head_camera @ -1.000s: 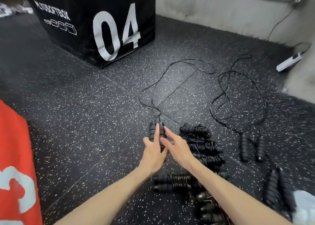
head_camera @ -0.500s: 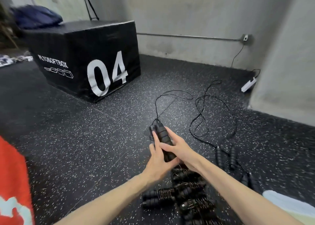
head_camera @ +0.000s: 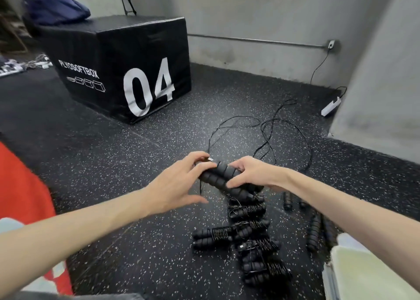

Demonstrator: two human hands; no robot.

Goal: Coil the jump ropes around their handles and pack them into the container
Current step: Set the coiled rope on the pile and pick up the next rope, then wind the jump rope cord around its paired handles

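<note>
Both hands [head_camera: 179, 181] apparently curled, gripping

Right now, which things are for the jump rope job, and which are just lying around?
For the job:
- left hand and right hand, gripping the pair of handles
- loose ropes on the floor
- coiled rope bundles
- pale container

Just lying around:
- black box marked 04
- blue bag
- white power strip
- red thing

**Background items, gym floor**

Black box [head_camera: 127, 72] marked "PLYOSOFTBOX 04", upper left, on speckled dark floor [head_camera: 91, 163]. Blue bundle [head_camera: 56, 9] on its top. White power strip [head_camera: 330, 106] by grey wall [head_camera: 261, 15], right. Red block [head_camera: 20, 186], left edge.
</note>
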